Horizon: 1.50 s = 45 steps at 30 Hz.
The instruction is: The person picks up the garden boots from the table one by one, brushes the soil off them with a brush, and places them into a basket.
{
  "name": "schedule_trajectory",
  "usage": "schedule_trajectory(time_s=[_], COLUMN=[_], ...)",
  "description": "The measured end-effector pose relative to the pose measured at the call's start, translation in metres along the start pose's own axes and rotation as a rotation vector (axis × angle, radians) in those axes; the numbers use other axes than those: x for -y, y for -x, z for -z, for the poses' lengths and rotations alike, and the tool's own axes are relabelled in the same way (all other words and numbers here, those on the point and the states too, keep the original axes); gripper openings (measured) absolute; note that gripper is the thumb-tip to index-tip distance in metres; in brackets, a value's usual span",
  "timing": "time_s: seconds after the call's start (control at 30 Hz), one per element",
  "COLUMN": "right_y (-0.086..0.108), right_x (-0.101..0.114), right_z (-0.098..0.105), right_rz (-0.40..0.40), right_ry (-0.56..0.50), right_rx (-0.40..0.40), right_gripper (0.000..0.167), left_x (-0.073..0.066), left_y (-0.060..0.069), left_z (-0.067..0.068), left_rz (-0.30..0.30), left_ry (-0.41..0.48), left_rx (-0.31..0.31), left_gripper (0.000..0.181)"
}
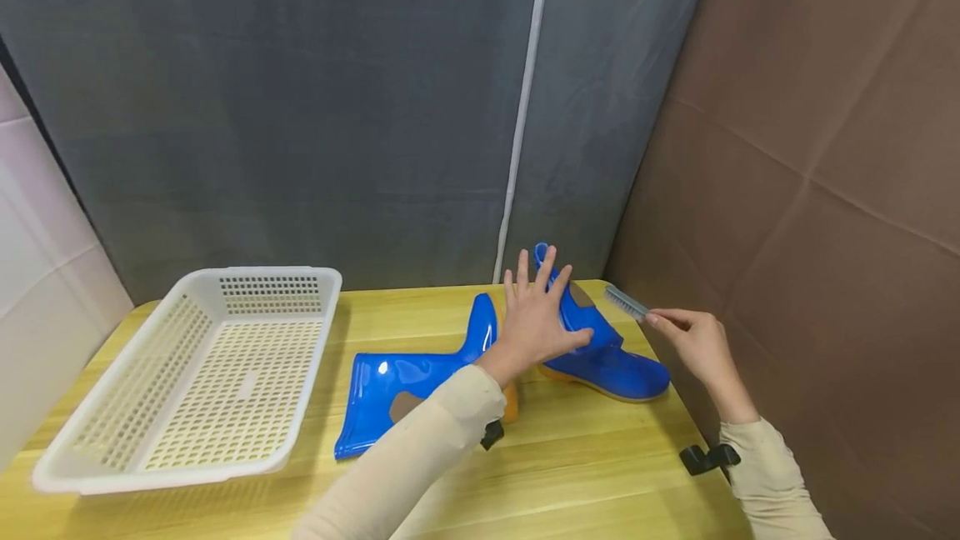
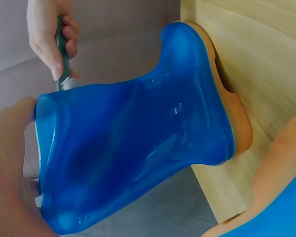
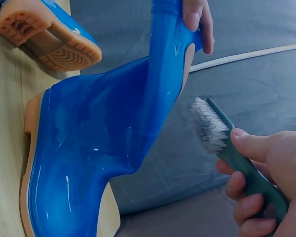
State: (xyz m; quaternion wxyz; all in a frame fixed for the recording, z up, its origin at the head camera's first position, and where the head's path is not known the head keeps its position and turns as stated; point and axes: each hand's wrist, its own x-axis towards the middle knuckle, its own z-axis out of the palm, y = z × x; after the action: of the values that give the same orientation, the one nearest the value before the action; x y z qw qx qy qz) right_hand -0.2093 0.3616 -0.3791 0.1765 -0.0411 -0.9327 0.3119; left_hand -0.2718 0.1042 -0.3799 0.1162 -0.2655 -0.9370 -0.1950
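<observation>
One blue rain boot [image 1: 622, 373] with an orange sole stands on the table, its shaft bent over to the left. At the top of that shaft is my left hand [image 1: 534, 319], fingers straight and spread. In the left wrist view this hand touches the boot's rim [image 2: 39, 143]. My right hand [image 1: 697, 344] pinches a scrub brush [image 1: 626, 302] by its handle, to the right of the boot. White bristles [image 3: 208, 126] face the shaft across a small gap in the right wrist view. A second blue rain boot [image 1: 408, 382] lies on its side, partly behind my left forearm.
A white perforated plastic basket [image 1: 288, 448] sits on the left of the wooden table [image 1: 570, 473]. A dark grey curtain [image 1: 300, 123] hangs behind the table, and a brown one [image 1: 825, 190] closes off the right side.
</observation>
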Motion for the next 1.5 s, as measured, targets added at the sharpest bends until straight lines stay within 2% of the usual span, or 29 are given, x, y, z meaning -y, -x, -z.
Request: schedule_trajectory(time_s=[0.2, 0.4, 0.63, 0.73, 0.93, 1.17, 1.5], right_y=[-0.001, 0.0, -0.002, -0.002, -0.001, -0.001, -0.001], right_x=[0.0, 0.0, 0.002, 0.003, 0.003, 0.005, 0.014], right_z=[-0.001, -0.001, -0.003, -0.005, -0.006, -0.008, -0.012], right_rz=[-0.001, -0.001, 0.022, 0.028, 0.015, 0.022, 0.018], right_ry=[0.0, 0.0, 0.0, 0.001, -0.008, -0.016, -0.027], right_rx=[-0.001, 0.002, 0.003, 0.007, 0.023, 0.038, 0.083], right_gripper=[0.041, 0.041, 0.039, 0.039, 0.04, 0.041, 0.045], left_x=[-0.001, 0.002, -0.005, -0.004, 0.014, 0.04, 0.072], left_y=[0.003, 0.007, 0.007, 0.008, 0.013, 0.023, 0.03], left_z=[-0.004, -0.005, -0.008, -0.01, -0.015, -0.018, -0.01], left_rz=[0.035, 0.062, 0.109, 0.114, 0.076, 0.061, -0.092], left_ry=[0.031, 0.121, 0.115, 0.118, 0.085, 0.107, -0.092], left_rx=[0.015, 0.05, 0.015, 0.003, -0.007, 0.012, 0.053], left_gripper=[0.104, 0.114, 0.102, 0.096, 0.096, 0.095, 0.099])
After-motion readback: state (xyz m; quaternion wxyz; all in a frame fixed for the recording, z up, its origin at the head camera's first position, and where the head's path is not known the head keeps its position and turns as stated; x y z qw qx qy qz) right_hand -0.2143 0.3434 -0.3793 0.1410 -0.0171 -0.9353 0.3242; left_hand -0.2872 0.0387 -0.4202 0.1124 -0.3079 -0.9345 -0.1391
